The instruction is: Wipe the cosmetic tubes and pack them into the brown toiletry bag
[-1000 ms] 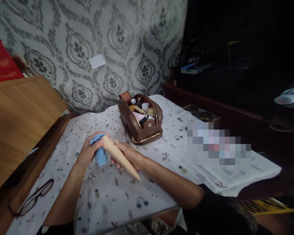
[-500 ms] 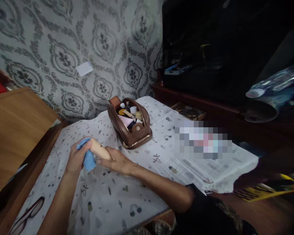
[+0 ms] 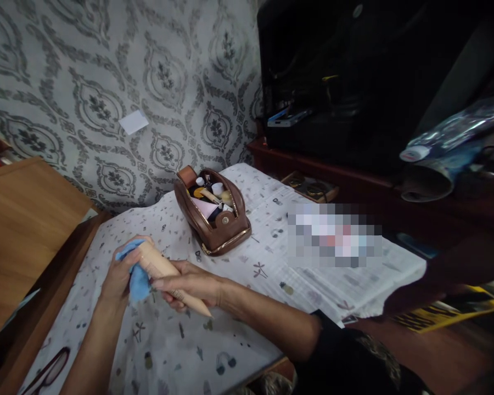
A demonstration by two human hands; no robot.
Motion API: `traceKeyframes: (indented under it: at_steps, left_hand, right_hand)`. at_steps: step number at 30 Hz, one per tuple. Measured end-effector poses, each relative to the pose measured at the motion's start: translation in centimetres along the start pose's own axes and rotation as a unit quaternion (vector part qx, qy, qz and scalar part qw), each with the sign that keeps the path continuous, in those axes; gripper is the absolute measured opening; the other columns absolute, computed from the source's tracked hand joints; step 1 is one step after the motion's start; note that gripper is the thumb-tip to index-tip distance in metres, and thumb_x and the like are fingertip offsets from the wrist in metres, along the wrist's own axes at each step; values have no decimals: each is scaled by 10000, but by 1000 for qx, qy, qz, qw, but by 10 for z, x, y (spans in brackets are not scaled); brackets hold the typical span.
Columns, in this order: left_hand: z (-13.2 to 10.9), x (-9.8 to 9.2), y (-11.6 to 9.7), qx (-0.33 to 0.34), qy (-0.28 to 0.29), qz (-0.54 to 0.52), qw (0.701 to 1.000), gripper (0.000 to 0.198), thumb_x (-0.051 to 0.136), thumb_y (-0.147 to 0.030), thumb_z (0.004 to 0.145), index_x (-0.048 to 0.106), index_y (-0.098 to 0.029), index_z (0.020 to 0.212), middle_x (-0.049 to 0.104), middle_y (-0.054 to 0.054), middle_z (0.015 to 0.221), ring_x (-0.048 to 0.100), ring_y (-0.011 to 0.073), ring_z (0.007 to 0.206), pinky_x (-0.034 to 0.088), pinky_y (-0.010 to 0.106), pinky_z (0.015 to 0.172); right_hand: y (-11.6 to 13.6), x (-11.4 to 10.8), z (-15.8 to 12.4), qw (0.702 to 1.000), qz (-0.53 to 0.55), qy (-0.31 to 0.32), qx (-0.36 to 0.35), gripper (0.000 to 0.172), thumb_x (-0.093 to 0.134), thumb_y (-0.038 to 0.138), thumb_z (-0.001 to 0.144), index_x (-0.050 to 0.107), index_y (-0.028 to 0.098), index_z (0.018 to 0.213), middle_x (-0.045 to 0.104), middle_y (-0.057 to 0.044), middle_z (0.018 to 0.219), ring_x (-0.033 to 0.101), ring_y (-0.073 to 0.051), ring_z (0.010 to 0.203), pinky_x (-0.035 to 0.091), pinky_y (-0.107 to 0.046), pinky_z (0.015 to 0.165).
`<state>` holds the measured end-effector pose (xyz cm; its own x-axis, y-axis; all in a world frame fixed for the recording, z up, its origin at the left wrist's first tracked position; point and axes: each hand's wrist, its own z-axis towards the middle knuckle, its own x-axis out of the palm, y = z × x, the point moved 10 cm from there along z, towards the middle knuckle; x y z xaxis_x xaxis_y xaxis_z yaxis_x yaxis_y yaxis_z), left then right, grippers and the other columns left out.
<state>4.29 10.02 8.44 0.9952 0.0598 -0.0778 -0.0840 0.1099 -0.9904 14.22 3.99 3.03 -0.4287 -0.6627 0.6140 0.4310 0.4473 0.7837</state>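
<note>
My right hand (image 3: pixel 191 285) is wrapped round a peach-coloured squeeze tube (image 3: pixel 158 263), whose flat crimped end points down to the right. At the tube's other end, my left hand (image 3: pixel 117 271) grips a blue cloth (image 3: pixel 139 282) that is bunched against it. The tube's cap end is hidden by the cloth and fingers. Both hands are above the patterned white tablecloth (image 3: pixel 181 351). Beyond them stands a brown cosmetic bag (image 3: pixel 218 230), unzipped at the top, with a pink tube, a brush and several small containers inside.
Eyeglasses (image 3: pixel 51 370) lie at the near left, beside a wooden cabinet (image 3: pixel 28 219). A blurred-out item (image 3: pixel 333 233) rests on the right of the cloth. Further right are a plastic bottle (image 3: pixel 448 134) and a large black screen (image 3: pixel 354 82). A patterned wall (image 3: pixel 160 71) borders the back.
The tube has turned in my hands, so its printed side and crimped end now show. My right hand has shifted down along it. The whole view has moved slightly.
</note>
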Motion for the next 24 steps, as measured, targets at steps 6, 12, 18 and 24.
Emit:
traceKeyframes:
  at_steps: [6,12,18,24]
  left_hand:
    - [8,11,0,-10,-7,-27,1000,387,763,-432,564,671,-164,827,584,-32,552,568,155,486,441,237,427]
    - [24,9,-17,11,-73,-32,997,382,772,-438,536,703,-142,767,612,-12,556,587,162,524,452,235,439]
    - [36,6,-50,57,-120,-23,991,316,787,-388,479,715,-156,681,655,5,586,650,202,647,496,246,513]
    - [52,21,-76,94,-104,-17,990,278,773,-368,528,739,-152,700,677,5,618,620,163,647,494,226,564]
  right_hand:
    - [6,2,1,997,72,21,-7,659,896,576,523,513,201,906,561,79,514,435,-70,408,302,-193,428]
    - [16,-6,2,996,80,20,-30,633,817,605,614,586,169,1010,564,71,509,388,-67,370,245,-204,402]
    - [28,-16,0,995,68,-28,-73,592,802,596,644,626,152,994,603,47,587,459,-66,419,296,-206,420]
    - [64,-25,-16,974,25,-98,-203,596,832,545,637,628,173,1055,630,-1,847,634,-118,633,427,-223,511]
